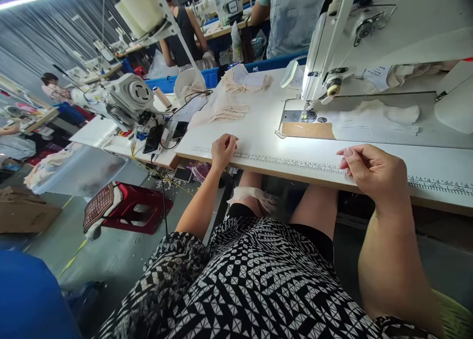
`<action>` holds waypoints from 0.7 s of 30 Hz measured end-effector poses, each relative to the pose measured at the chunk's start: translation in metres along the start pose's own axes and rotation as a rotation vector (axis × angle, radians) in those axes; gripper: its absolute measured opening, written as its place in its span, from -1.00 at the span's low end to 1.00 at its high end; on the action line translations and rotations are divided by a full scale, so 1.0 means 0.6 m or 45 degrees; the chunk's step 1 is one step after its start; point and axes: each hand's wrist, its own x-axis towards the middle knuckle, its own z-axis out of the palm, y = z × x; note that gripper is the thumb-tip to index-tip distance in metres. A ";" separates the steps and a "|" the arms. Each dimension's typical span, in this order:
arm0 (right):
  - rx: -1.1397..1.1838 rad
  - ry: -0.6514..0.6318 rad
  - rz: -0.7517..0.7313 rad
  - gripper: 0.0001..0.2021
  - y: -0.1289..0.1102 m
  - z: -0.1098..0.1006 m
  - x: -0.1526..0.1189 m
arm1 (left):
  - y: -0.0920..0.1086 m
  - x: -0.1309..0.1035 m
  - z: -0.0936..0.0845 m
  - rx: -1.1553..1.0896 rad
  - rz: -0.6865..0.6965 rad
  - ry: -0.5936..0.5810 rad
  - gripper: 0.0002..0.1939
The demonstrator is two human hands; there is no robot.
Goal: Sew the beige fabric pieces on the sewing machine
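I see L hand (223, 151) + R hand (380, 171) over white ruler-marked table (262, 136); fingers curled closed, no cloth visible in either. Thin cream fabric stack (232, 112) L of white metal sewing machine (406, 33); none seen under needle (307, 107); amt done/left unclear.

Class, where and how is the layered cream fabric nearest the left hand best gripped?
Probably pinch the near edge of the layered fabric, approaching from the person's side with the left hand; it lies flat, and its fanned layers show along that edge.

The left hand (222, 151) and right hand (377, 172) both curl inward, arms reaching forward.
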 end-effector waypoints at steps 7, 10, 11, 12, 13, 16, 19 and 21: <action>0.001 -0.037 0.017 -0.66 0.052 0.008 -0.005 | -0.030 0.013 0.003 0.100 -0.002 -0.008 -0.67; 0.031 -0.050 0.015 -0.63 0.040 0.014 -0.011 | -0.031 0.011 -0.005 0.106 -0.009 -0.032 -0.66; 0.035 -0.057 0.009 -0.63 0.032 0.016 -0.014 | -0.031 0.008 -0.009 0.104 -0.006 -0.051 -0.66; 0.041 -0.067 0.004 -0.62 0.024 0.017 -0.018 | -0.030 0.003 -0.013 0.099 -0.001 -0.070 -0.66; 0.049 -0.075 0.001 -0.62 0.016 0.017 -0.021 | -0.030 -0.003 -0.017 0.090 0.002 -0.083 -0.66; -0.014 0.025 -0.007 -0.62 0.007 0.005 -0.019 | -0.020 -0.025 -0.028 0.005 -0.005 -0.082 -0.66; -0.328 0.241 -0.043 -0.68 0.030 -0.024 0.017 | 0.015 -0.042 -0.024 -0.149 0.025 -0.095 -0.64; -0.580 0.251 -0.077 -0.73 0.058 -0.047 0.059 | 0.056 -0.045 -0.001 -0.227 0.141 -0.228 -0.66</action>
